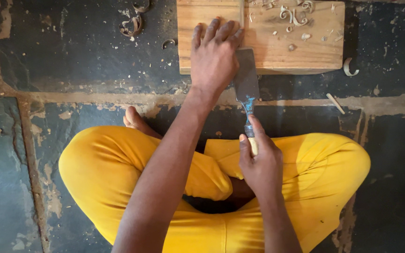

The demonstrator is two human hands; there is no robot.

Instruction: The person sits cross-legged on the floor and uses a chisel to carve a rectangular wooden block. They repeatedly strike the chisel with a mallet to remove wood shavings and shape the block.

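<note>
head view: right hand [258, 161] closed round chisel [247, 86] handle, blade pointing away onto wooden block [296, 51]; left hand [214, 56] flat, pressing the blade, gripping nothing.

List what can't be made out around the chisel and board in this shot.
- Chisel cutting edge, head view: hidden under the left hand.
- Chisel handle: mostly wrapped by the right hand.
- Board far end: cut off by the top edge.
- Groove in the board: partly covered by the left hand's fingers, partly cut off.
- Shavings: too small to tell attached from loose.
</note>
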